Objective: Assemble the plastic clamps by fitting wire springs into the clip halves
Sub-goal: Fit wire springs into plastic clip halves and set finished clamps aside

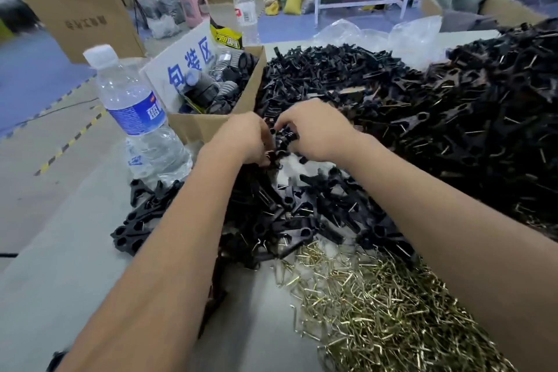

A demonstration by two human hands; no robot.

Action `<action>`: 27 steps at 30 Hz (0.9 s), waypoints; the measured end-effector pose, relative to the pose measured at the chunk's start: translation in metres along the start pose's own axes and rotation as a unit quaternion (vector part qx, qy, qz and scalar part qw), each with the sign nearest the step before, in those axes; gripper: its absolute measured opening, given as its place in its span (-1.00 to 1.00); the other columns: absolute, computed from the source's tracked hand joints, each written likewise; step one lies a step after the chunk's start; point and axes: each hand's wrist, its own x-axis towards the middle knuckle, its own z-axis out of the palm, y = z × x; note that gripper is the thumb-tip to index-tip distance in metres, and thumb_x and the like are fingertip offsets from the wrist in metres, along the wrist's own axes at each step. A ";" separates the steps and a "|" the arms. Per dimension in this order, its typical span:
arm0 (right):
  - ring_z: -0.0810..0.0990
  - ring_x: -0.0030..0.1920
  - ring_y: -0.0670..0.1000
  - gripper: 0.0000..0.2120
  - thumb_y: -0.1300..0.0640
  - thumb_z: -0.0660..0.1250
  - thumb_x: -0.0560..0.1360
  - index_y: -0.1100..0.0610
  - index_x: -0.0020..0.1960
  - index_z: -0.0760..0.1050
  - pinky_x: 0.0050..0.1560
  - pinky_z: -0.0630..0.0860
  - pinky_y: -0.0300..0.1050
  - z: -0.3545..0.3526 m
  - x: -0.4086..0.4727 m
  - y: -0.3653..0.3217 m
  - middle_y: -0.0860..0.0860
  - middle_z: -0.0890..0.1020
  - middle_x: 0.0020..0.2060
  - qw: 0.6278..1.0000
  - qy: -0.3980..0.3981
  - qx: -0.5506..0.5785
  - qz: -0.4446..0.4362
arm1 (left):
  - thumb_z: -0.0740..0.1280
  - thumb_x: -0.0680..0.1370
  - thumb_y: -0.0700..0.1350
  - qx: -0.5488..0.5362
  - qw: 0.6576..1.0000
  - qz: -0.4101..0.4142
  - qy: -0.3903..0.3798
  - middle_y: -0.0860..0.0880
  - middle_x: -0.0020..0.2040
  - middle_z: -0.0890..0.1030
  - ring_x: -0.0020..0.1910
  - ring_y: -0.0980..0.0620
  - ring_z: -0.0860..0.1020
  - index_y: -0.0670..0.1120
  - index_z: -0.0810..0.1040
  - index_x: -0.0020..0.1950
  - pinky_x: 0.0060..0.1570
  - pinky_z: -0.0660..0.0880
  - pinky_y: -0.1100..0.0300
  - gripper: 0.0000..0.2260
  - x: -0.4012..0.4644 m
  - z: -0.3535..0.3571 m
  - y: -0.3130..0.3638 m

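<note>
My left hand and my right hand meet over the middle of the table, and both grip a black plastic clamp between their curled fingers. Whether a spring sits in the clamp is hidden by the fingers. Black clip halves lie heaped just below the hands and in a larger pile of clip halves behind them. Brass-coloured wire springs are piled near the table's front edge, under my right forearm. A big mound of black clamps with springs fills the right side.
A water bottle stands upright left of my left hand. Behind it sits a cardboard box holding black parts and a white sign. Clear plastic bags lie at the table's far edge. The grey table top shows at the left.
</note>
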 end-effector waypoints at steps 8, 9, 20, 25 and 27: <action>0.56 0.07 0.14 -0.74 0.23 0.49 0.43 -0.01 0.03 0.53 -0.07 0.39 -0.09 0.014 0.029 0.023 -0.02 0.50 -0.11 0.995 -0.077 -0.059 -0.030 | 0.64 0.38 -0.10 0.016 0.999 0.030 -0.027 0.00 -0.20 0.58 -0.12 -0.10 0.57 -0.02 0.57 -0.13 -0.09 0.53 0.05 -0.74 0.018 0.011 0.005; 0.56 0.05 0.13 -0.76 0.26 0.44 0.43 -0.01 0.00 0.51 -0.08 0.40 -0.09 0.013 0.029 0.026 -0.02 0.52 -0.11 0.995 -0.077 -0.061 -0.021 | 0.62 0.40 -0.10 0.027 0.998 0.046 -0.023 -0.01 -0.16 0.59 -0.10 -0.11 0.57 -0.03 0.58 -0.07 -0.07 0.54 0.04 -0.75 0.020 0.013 0.007; 0.72 -0.13 -0.02 -0.78 0.27 0.54 0.45 0.10 0.04 0.62 0.09 0.64 -0.03 0.001 -0.007 0.064 0.04 0.74 -0.16 0.949 0.173 0.250 0.089 | 0.47 0.56 -0.16 -0.111 0.987 0.072 0.090 0.05 -0.12 0.53 -0.01 -0.10 0.55 0.01 0.49 -0.09 -0.10 0.43 0.10 -0.82 0.020 0.039 0.019; 0.72 -0.08 0.12 -0.79 0.23 0.52 0.51 0.09 0.12 0.62 0.12 0.66 0.05 -0.007 -0.032 0.066 0.09 0.74 -0.11 0.900 0.226 0.358 0.104 | 0.52 0.53 -0.16 -0.204 0.963 0.046 0.171 0.09 -0.19 0.57 -0.13 -0.01 0.59 0.06 0.48 -0.23 -0.10 0.51 0.11 -0.73 0.013 0.033 0.030; 0.71 -0.12 0.15 -0.80 0.24 0.51 0.52 0.09 0.11 0.62 0.10 0.67 0.09 -0.009 -0.047 0.064 0.08 0.75 -0.11 0.893 0.226 0.378 0.091 | 0.54 0.51 -0.16 -0.254 0.944 0.039 0.207 0.09 -0.20 0.59 -0.20 0.06 0.60 0.04 0.51 -0.24 -0.14 0.53 0.14 -0.75 0.006 0.030 0.037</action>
